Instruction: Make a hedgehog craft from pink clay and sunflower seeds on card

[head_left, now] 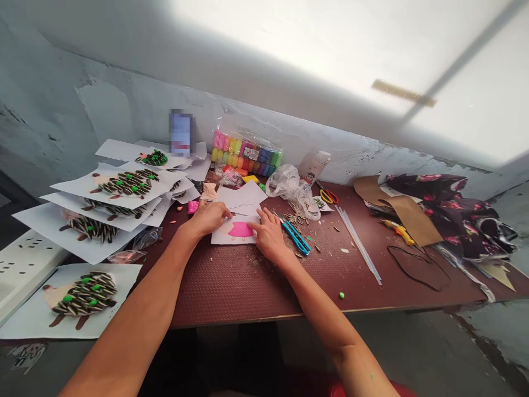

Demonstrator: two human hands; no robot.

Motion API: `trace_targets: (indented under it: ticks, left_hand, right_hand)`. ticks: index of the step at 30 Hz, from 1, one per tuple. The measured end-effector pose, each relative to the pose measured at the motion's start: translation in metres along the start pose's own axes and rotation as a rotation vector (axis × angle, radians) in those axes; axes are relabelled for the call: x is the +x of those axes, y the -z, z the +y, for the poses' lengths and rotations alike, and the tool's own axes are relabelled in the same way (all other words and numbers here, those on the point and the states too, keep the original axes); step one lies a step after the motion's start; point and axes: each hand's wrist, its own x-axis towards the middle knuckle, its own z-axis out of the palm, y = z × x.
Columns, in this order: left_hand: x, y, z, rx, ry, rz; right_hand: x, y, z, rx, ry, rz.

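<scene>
A white paper sheet (pixel 223 237) lies on the dark red table (pixel 248 292) in front of me, and a pink clay shape (pixel 240 230) sits on it, near the sheet's middle. My left hand (pixel 209 216) rests open on the white papers (pixel 242 196) just behind — it grasps nothing. My right hand (pixel 268 236) is also open, its index finger (pixel 255 225) touching the sheet beside the pink shape. Just beside this hand lies a blue craft knife (pixel 294 236), with seed shells (pixel 294 219) near it. Further left are sheets with striped seeds and green clay dots (pixel 126 183), and against the wall stands a pack of coloured clay (pixel 247 153).
</scene>
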Motion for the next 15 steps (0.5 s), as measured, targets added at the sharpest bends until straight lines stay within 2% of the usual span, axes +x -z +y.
trace_targets:
  ticks: [6,15]
  left_hand:
    - [-0.0012,0.0013,0.0011,0.013,-0.001,-0.007]
    - [-0.0028,0.0045,0.0043,0.045,0.015,-0.028]
  right_hand:
    - [0.0004,0.0006,0.0008,0.031,-0.057,0.009]
    - [-0.0019,0.0004,0.0008,0.016,-0.021,-0.048]
